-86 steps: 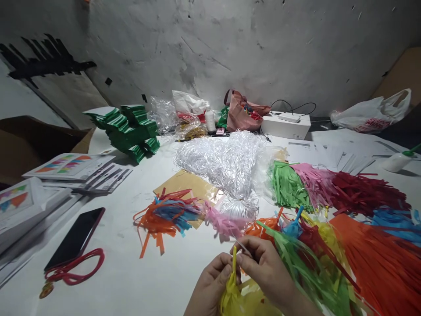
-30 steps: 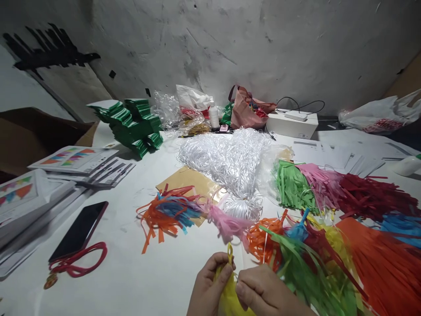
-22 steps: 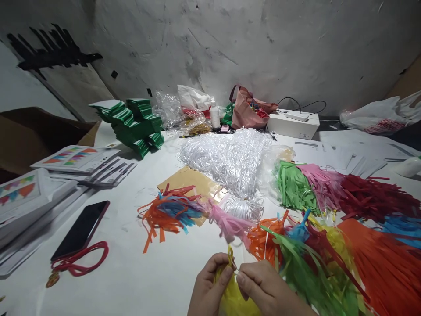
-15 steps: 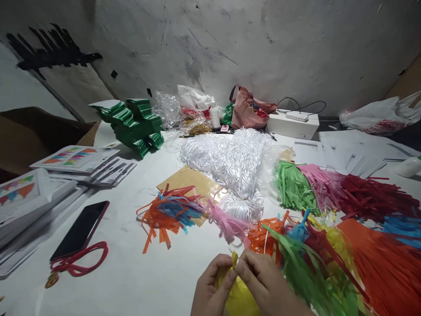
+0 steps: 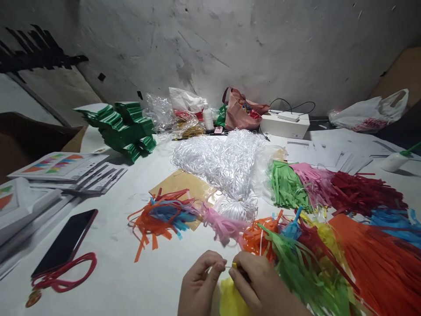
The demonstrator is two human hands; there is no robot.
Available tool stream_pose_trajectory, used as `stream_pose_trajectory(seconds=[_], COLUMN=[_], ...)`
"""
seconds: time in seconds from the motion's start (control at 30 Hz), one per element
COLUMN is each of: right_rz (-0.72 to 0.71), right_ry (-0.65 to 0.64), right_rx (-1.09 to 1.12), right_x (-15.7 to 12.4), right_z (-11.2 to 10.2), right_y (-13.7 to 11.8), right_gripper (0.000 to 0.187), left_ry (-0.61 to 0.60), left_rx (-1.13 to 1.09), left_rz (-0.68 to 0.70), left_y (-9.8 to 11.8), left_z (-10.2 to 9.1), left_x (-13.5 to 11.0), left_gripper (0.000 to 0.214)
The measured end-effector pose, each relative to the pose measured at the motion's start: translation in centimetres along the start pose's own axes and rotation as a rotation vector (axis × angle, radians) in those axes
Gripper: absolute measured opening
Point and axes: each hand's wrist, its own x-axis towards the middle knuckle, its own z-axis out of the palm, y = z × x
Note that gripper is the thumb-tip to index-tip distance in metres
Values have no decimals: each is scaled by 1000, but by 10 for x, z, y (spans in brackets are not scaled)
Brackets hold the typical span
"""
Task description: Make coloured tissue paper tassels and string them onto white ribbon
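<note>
At the front of the white table, my right hand (image 5: 259,283) pinches the twisted top of a yellow paper tassel (image 5: 232,299), whose body hangs below the fingers. My left hand (image 5: 201,285) is closed, thumb against forefinger, on a thin white string (image 5: 229,266) that runs across to the right fingertips. Just beyond the hands lie a pink tassel (image 5: 223,221) and an orange tassel (image 5: 261,237). To the right of my right hand, a green tassel (image 5: 292,259) rests on the pile.
White string (image 5: 213,153) is heaped mid-table, with a brown envelope (image 5: 179,181) beside it. More tassels, red (image 5: 365,193) and orange (image 5: 368,250), fill the right side. A phone (image 5: 66,241) with a red strap and paper stacks (image 5: 72,169) lie left. A glue bottle (image 5: 394,161) stands far right.
My left hand has come away from the yellow tassel's top and moved left, with string now stretched between the hands. The view has shifted slightly to the right.
</note>
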Motion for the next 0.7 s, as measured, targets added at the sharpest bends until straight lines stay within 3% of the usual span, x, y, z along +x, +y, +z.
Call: stream_pose_trajectory(seconds=[0.1,0.2,0.27,0.33,0.4,0.5,0.57,0.6,0.7], right_rz=[-5,41,101,98,-10,-251,-298,-287,-216], right_ry=[64,216,303,376,384,190,100,85,136], right_rx=[-78,-233,-344,-434,-457,-341,-217,-162,-41], right_x=[-1,-4,-5,-4,0,8,12,14,16], right_z=[-25,-63,-83,-90,-82,-53,-34,-27,-14], right_y=[11,36,49,51,39,9,-4,-5,5], right_gripper=[25,25,20,13,31,48,28,17,30], left_ry=[246,524,596,553,409,81,-108,-149,-89], left_rx=[83,-16,-88,-85,-27,59,116,169,375], left_rz=[105,75,68,141,255,360,415,441,477], left_y=[3,8,12,16,18,23,28,31,37], left_z=[-23,-50,-59,-55,-40,-12,-1,2,-1], left_x=[10,22,25,24,18,10,13,18,51], left_gripper=[30,35,34,29,23,16,15,18,26])
